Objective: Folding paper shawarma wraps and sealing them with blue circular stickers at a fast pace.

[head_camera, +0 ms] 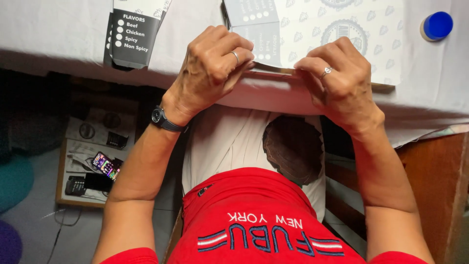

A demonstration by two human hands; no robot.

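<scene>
A flat white cardboard box blank [337, 34] with grey printed emblems and a dark grey flap lies on the table, covered in a white cloth [58, 34], at its near edge. My left hand [210, 73], with a ring and a black wristwatch, pinches the blank's near edge at the grey flap. My right hand [337, 80], also ringed, grips the same edge further right, fingers curled over it. Both hands press the fold along the table's front edge.
Another folded dark grey and white box blank [134, 34] lies on the cloth to the left. A blue round cap [437, 25] sits at the far right. Below left, a low shelf [93, 161] holds a phone and papers. A wooden table leg [435, 186] stands right.
</scene>
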